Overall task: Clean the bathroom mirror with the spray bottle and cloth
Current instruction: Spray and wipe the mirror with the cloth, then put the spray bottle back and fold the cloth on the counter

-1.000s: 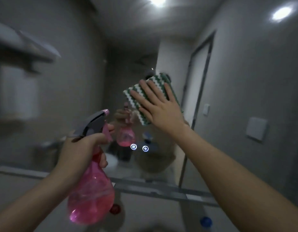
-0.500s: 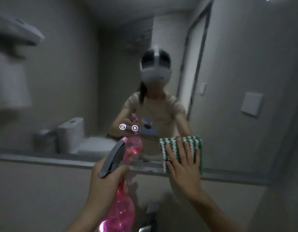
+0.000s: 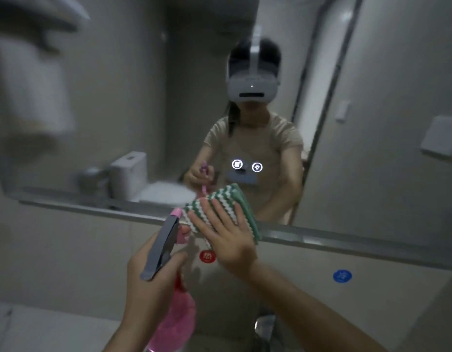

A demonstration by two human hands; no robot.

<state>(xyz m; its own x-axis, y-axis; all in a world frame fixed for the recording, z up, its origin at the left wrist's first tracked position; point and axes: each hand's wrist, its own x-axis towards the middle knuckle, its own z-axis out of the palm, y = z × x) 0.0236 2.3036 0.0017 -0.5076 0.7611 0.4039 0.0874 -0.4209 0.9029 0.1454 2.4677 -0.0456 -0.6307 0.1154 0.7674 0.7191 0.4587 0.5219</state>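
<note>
The wide bathroom mirror fills the upper view, with a grey ledge along its lower edge. My right hand presses a folded green-and-white zigzag cloth flat against the mirror's bottom edge, fingers spread and straight. My left hand grips the neck of a pink spray bottle with a grey trigger head, held just left of the cloth with its nozzle near it. The bottle's lower body runs off the bottom of the frame.
A red round sticker and a blue one mark the wall under the mirror ledge. A chrome tap shows at the bottom. The mirror reflects a person, a toilet, a door and a hanging towel.
My right hand slid the cloth from high on the mirror down to its bottom edge, then a little left toward the bottle. The view tilted downward; the left hand kept the bottle.
</note>
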